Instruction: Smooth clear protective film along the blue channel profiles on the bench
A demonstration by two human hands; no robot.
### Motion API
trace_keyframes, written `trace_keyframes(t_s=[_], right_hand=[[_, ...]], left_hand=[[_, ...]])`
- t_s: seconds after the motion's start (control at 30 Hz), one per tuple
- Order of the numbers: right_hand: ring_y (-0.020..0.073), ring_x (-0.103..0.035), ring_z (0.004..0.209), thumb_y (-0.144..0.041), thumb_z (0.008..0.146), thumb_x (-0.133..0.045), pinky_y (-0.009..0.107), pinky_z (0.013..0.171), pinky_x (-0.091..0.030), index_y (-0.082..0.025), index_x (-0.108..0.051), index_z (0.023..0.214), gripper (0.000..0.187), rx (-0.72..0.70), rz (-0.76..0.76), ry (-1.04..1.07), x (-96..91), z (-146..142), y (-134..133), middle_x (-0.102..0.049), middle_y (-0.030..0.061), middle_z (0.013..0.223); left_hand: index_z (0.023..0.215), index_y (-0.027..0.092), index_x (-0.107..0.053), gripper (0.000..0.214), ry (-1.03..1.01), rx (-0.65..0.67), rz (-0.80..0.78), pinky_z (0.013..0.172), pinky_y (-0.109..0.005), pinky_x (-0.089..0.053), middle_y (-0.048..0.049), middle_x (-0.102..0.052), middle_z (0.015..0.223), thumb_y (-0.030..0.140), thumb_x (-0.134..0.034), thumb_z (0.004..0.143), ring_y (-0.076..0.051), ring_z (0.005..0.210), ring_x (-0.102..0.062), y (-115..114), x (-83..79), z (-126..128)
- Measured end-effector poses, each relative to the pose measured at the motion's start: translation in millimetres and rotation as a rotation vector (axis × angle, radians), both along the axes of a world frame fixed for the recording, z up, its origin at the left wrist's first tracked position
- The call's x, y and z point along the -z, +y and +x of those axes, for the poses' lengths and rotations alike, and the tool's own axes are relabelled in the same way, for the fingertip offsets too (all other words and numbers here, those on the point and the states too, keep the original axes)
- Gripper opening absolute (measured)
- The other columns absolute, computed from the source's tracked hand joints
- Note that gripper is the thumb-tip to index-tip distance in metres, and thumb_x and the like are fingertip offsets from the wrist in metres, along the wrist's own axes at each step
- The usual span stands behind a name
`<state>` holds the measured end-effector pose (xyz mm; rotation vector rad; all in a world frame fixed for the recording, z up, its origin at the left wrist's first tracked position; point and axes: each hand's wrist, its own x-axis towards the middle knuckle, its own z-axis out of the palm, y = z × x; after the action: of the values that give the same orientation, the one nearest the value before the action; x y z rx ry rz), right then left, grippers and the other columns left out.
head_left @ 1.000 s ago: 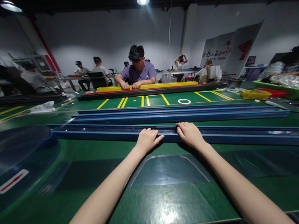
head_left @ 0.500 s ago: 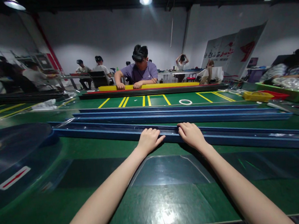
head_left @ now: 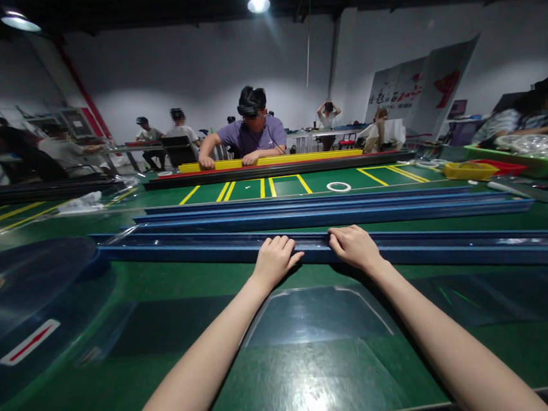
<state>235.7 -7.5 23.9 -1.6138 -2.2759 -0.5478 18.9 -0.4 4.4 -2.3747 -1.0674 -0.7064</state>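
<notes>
A long blue rail [head_left: 186, 249] lies across the green table [head_left: 174, 279] in front of me, running from left to right. My left hand [head_left: 273, 259] rests on its near edge with fingers curled over the top. A hand's width to the right, my right hand [head_left: 354, 246] grips the same rail with bent fingers. Clear plastic film [head_left: 313, 311] lies flat on the table between my forearms. Two more blue rails [head_left: 333, 213] lie parallel just behind the first.
A large roll of clear film [head_left: 25, 287] sits at the left. Across the table a person in a purple shirt [head_left: 252, 136] handles a yellow rail [head_left: 269, 160]. A green tray [head_left: 532, 168] with plastic stands at the right; other people sit at the sides and at far tables.
My hands stay on the blue rail in nearly the same spot. The view shifts slightly. The person opposite has moved a hand leftward along the yellow rail.
</notes>
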Motion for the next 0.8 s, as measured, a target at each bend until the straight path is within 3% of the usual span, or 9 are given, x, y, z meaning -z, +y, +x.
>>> trace_keyframes(t_s=[0.37,0.8], right_hand=[[0.0171,-0.062,0.079,-0.029,0.080,-0.036,0.025,0.071,-0.040,-0.019,-0.067,0.090,0.034,0.136,0.075,0.064,3.3,49,-5,-0.069,0.0053,0.088],[0.0171,-0.058,0.072,-0.031,0.083,-0.032,0.026,0.061,-0.034,-0.020,-0.064,0.081,0.034,0.197,0.020,0.010,-8.3,37,-4,-0.066,0.0051,0.078]], left_hand=[[0.086,0.016,-0.052,0.024,-0.032,0.047,0.024,0.065,-0.029,-0.033,-0.0055,-0.057,0.085,0.039,-0.044,0.085,-0.018,0.077,-0.051,0,0.6,2],[0.078,0.017,-0.052,0.021,-0.136,0.048,-0.097,0.067,-0.027,-0.039,-0.0029,-0.057,0.080,0.036,-0.044,0.085,-0.016,0.075,-0.051,2,1.2,4]])
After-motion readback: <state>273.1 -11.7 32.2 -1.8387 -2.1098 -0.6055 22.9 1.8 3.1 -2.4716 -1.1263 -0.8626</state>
